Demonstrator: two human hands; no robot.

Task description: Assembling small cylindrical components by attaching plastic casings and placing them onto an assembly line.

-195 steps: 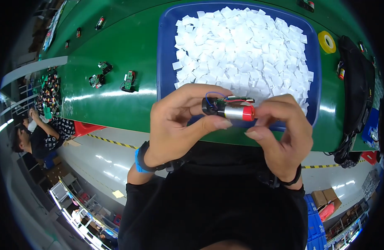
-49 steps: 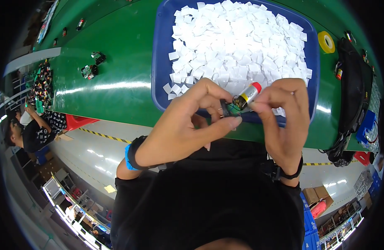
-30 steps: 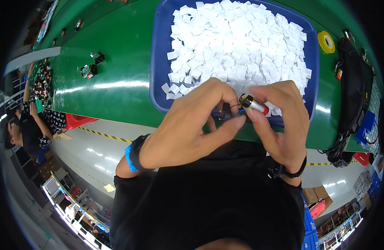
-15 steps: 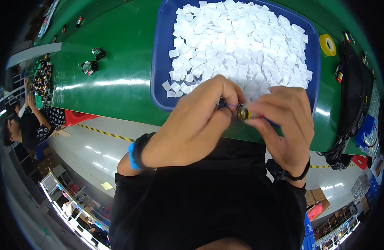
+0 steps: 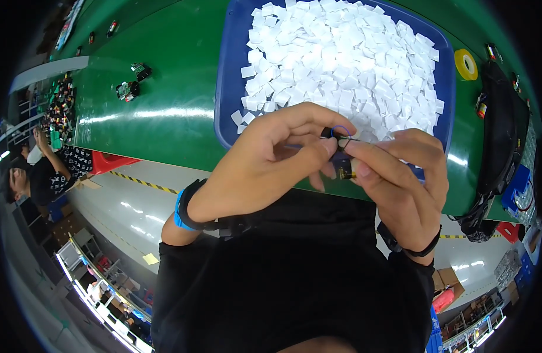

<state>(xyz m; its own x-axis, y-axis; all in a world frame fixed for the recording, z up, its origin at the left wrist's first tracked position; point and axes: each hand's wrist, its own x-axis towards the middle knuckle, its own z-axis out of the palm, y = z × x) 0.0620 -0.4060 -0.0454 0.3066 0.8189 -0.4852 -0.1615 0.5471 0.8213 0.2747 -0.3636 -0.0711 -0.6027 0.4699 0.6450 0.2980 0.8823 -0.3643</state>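
Observation:
Above the near edge of the tray, both my hands meet around a small wired assembly. My left hand (image 5: 271,159) is closed, thumb and index finger pinching a small black part (image 5: 327,133) with a thin purple-blue wire (image 5: 341,127) looping from it. My right hand (image 5: 403,182) is closed too, its fingertips on dark wire beside the left thumb. Under those fingertips it holds a black and gold cylinder (image 5: 346,169) that looks like a small battery. The fingers hide how the parts join.
A blue tray (image 5: 221,100) full of white square pieces (image 5: 341,65) lies on the green table (image 5: 177,132). Yellow tape (image 5: 466,65) and a black bag (image 5: 499,129) are to the right. Two small circuit assemblies (image 5: 128,90) lie left, near a component pile (image 5: 60,112) and another person (image 5: 50,170).
My left fingers have opened out somewhat and the wire loop now shows above them. The cylinder has turned and sits slightly lower, with my right fingertips now against the left thumb.

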